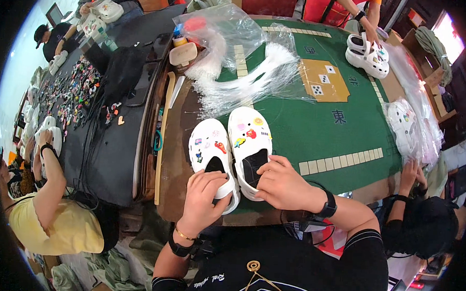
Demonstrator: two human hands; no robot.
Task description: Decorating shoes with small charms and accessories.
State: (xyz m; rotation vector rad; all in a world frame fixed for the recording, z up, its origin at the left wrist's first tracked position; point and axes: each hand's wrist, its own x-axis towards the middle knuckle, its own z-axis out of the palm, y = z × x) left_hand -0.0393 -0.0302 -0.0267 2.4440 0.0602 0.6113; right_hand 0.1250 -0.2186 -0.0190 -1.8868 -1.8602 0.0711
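Note:
Two white clogs with colourful charms stand side by side at the near edge of the green-topped table, toes pointing away from me. My left hand (202, 199) is closed over the heel opening of the left clog (205, 131), fingertips inside the dark opening. Gripping the inner and outer side of the heel, my right hand (283, 184) is closed on the right clog (247, 117). Just beyond the toes lies a large bundle of thin white plastic ties (246, 86), spread in a curve and partly inside a clear bag (233, 28).
Mahjong tiles (341, 161) line the green tabletop (316, 133). At the right, a person's hand holds white clogs (369, 60); a bagged clog (402, 124) lies nearer. Leftward, a dark table (107, 161) bears many small charms (76, 94), with other people handling clogs around it.

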